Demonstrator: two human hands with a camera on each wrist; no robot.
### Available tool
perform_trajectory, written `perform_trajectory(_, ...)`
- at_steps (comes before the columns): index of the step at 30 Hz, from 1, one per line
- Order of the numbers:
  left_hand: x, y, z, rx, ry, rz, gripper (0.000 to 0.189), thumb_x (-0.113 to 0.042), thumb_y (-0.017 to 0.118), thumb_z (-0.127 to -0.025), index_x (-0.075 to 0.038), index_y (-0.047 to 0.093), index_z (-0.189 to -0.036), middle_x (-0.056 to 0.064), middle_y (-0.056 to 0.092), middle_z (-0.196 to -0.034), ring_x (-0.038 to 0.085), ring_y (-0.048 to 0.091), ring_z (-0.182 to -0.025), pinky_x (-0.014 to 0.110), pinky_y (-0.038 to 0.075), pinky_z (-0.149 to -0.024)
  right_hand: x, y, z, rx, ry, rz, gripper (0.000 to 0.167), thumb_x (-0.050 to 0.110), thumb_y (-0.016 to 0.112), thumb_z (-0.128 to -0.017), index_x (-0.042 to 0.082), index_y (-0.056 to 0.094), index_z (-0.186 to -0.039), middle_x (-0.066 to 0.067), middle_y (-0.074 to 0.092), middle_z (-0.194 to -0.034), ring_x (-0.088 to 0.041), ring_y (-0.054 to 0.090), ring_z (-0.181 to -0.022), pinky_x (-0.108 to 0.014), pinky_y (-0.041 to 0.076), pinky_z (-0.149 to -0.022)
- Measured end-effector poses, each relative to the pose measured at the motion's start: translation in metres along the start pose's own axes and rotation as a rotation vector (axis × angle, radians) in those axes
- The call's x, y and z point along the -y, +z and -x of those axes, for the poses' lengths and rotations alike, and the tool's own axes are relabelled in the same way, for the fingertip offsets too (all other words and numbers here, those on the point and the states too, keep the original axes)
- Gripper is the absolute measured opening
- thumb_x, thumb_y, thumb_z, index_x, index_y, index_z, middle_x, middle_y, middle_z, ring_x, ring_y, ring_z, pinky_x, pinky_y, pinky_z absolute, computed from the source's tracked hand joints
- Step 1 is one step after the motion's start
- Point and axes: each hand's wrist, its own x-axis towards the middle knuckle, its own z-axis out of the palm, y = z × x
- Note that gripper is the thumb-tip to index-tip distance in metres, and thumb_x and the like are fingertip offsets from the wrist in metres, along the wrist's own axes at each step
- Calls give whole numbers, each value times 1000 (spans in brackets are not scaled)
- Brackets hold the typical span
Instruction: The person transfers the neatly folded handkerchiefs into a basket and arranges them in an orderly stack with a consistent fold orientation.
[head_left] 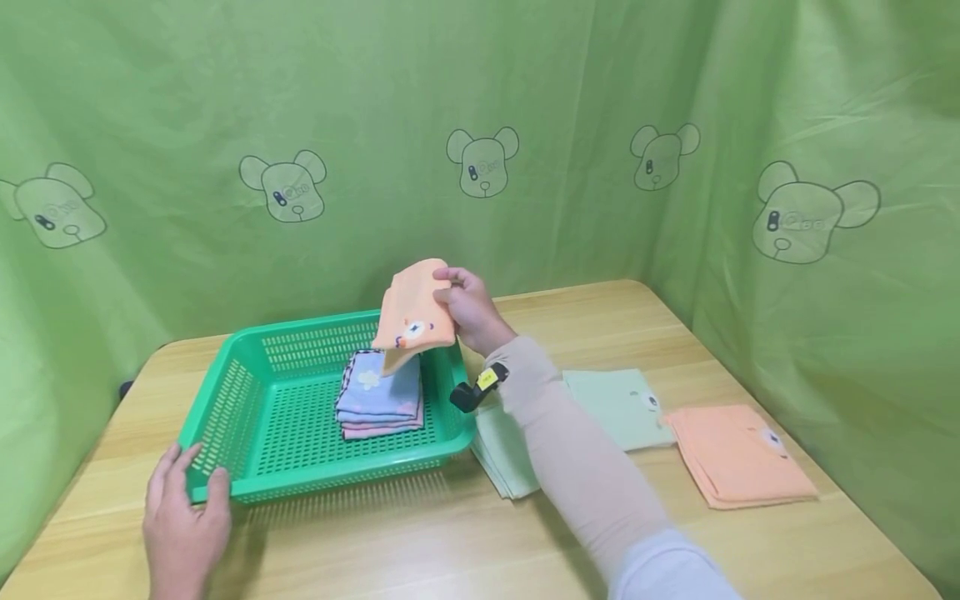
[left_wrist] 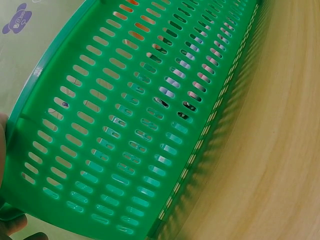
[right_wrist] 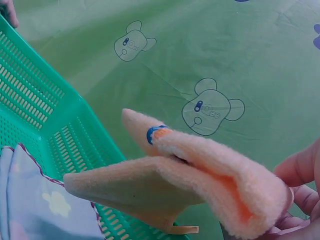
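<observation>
My right hand (head_left: 476, 308) pinches a folded orange towel (head_left: 416, 312) by its right side, above the right part of a green plastic basket (head_left: 330, 467). Terry pile and an embroidered animal face show on this towel (right_wrist: 210, 165) in the right wrist view. Below it, a stack of folded blue and pink cloths (head_left: 378, 396) lies in the basket. My left hand (head_left: 183, 521) holds the basket's front left corner, thumb on the front side and fingers at the left rim. Only a few fingertips (left_wrist: 25, 230) show in the left wrist view.
Right of the basket, two folded light green towels (head_left: 618, 408) lie on the wooden table (head_left: 360, 542), one partly behind my right forearm. Another folded orange towel (head_left: 742, 458) is farther right. A green curtain (head_left: 375, 83) with bear drawings surrounds the table's back and sides.
</observation>
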Motion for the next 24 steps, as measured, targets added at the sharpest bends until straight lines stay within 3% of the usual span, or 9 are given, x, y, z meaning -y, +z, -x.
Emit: perform_trajectory(24,3,3,0,-11,14,5,49,-19,48,-99,2,40,-143,19,22,-157,45,19,-141,67,12,-110,-29,31,-1,54,106,-159,43,-18,43,-88,-2,46,-128,-24,43,-139,-36,50,-124,-38,51,-95)
